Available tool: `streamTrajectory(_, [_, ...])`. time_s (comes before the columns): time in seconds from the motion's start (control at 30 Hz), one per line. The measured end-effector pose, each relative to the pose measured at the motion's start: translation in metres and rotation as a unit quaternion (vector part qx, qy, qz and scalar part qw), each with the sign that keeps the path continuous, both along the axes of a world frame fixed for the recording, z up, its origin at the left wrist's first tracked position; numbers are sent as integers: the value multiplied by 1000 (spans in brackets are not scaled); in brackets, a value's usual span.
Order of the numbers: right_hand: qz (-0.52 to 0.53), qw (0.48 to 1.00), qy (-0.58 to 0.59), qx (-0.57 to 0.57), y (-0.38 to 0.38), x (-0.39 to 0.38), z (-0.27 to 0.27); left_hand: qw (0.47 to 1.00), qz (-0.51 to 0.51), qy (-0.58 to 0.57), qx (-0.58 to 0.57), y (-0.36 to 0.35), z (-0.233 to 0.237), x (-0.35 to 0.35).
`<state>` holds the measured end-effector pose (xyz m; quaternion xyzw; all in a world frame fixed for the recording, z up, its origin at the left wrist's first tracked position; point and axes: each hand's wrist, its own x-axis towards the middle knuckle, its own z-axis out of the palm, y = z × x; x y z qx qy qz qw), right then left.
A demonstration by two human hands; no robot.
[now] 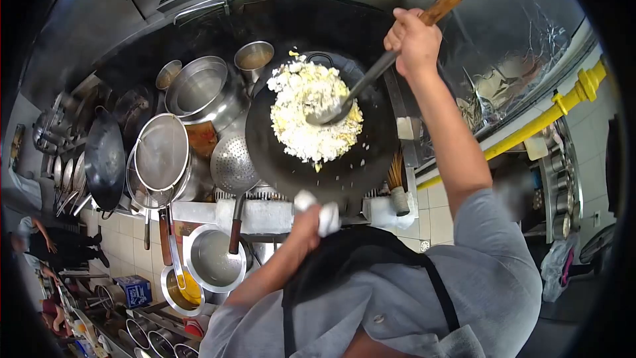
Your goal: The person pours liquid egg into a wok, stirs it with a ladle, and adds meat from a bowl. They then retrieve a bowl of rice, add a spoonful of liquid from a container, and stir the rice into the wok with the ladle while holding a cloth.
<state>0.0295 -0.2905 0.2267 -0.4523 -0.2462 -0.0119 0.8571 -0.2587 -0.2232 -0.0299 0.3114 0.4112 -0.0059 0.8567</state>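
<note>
A large black wok [265,156] holds a heap of fried rice [311,83] with yellow bits that look like egg. My right hand [417,43], closed, grips the long-handled ladle [377,69] below its wooden end. The ladle's bowl rests in the rice, right of the heap's middle. At the wok's near edge, my left hand [308,229] is closed around a folded white cloth [326,217]. Whether the cloth also wraps a wok handle is hidden. Loose grains lie on the wok's right side.
Left of the wok are a perforated skimmer [233,162], a mesh strainer [161,152] and metal pots [197,89]. A bamboo brush [397,185] stands at its right. Nearer me is a pot of cloudy liquid [215,258]. A yellow pipe [530,122] runs along the right. Other people [50,245] are far left.
</note>
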Motion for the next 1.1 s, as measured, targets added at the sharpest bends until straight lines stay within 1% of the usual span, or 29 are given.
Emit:
streamTrajectory(0.07, [-56,995,43,-70,18,-26,-38,995,-47,-72,-46,30,-2,47])
streamTrajectory(0.1, [-81,993,24,-86,35,-25,-78,997,-26,-68,-10,33,-14,68])
streamTrajectory(0.13, [-92,992,56,-60,47,-24,-93,998,-5,-65,27,33,-28,83])
streamTrajectory(0.17, [-77,995,38,-56,53,-16,-99,996,13,-86,23,28,-41,77])
streamTrajectory(0.2, [-61,996,22,-55,56,-10,-99,997,-6,-71,24,22,-47,64])
streamTrajectory(0.27, [-11,999,42,-20,40,-10,-63,998,-13,22,62,6,-42,19])
streamTrajectory(0.3, [40,998,54,18,25,-16,-38,998,-19,-39,54,6,-37,-1])
streamTrajectory(0.33, [6,999,42,26,17,-22,-23,994,-27,-98,43,8,-26,-14])
streamTrajectory(0.37, [-15,1000,22,-3,13,-33,-29,998,-25,-51,21,9,2,-5])
streamTrajectory(0.4, [-34,999,2,-34,11,-43,-34,999,-33,41,3,19,8,16])
streamTrajectory(0.43, [-32,998,27,-43,21,-50,-53,999,-16,-39,-4,28,-3,44])
streamTrajectory(0.47, [-33,997,54,-50,35,-52,-85,993,-3,-117,-8,34,-22,61])
streamTrajectory(0.5, [-30,998,34,-52,43,-40,-106,993,-5,-116,-7,32,-34,61])
streamTrajectory(0.53, [-55,996,34,-60,48,-30,-109,996,-2,-89,30,28,-42,65])
streamTrajectory(0.6, [-61,997,-18,-36,41,-10,-87,995,-6,-16,97,16,-49,41])
streamTrajectory(0.63, [-31,999,43,0,32,-20,-54,993,3,-51,108,10,-40,13])
streamTrajectory(0.67, [-2,999,42,5,19,-24,-32,989,11,-89,122,11,-24,-3])
streamTrajectory(0.7, [9,1000,22,14,10,-26,-24,988,11,-92,120,17,-7,1])
streamTrajectory(0.73, [23,1000,6,17,4,-32,-23,996,-22,-23,79,23,11,6])
streamTrajectory(0.77, [42,999,13,10,4,-41,-37,997,-52,43,37,28,21,17])
streamTrajectory(0.8, [-31,999,-16,-39,18,-57,-59,996,-21,-48,-77,38,-1,45])
streamTrajectory(0.87, [-30,998,28,-41,43,-46,-110,994,-27,-101,-8,42,-56,87])
streamTrajectory(0.9, [-12,999,28,-9,52,-32,-115,993,-26,-112,-11,41,-69,92])
streamTrajectory(0.93, [4,999,33,21,57,-19,-114,995,-21,-92,14,35,-83,84])
streamTrajectory(0.97, [-10,1000,16,12,58,-12,-91,997,-14,-69,35,26,-93,71])
streamTrajectory(1.0, [-54,998,-26,-10,56,-7,-61,999,24,-25,35,12,-43,41])
streamTrajectory(1.03, [-35,999,-21,11,49,-5,-30,994,25,-84,71,7,-27,18])
streamTrajectory(1.07, [-25,999,-30,16,41,-4,1,973,55,-182,131,4,-23,13])
streamTrajectory(1.1, [-32,998,-58,22,34,-7,27,991,12,-96,88,18,-37,23])
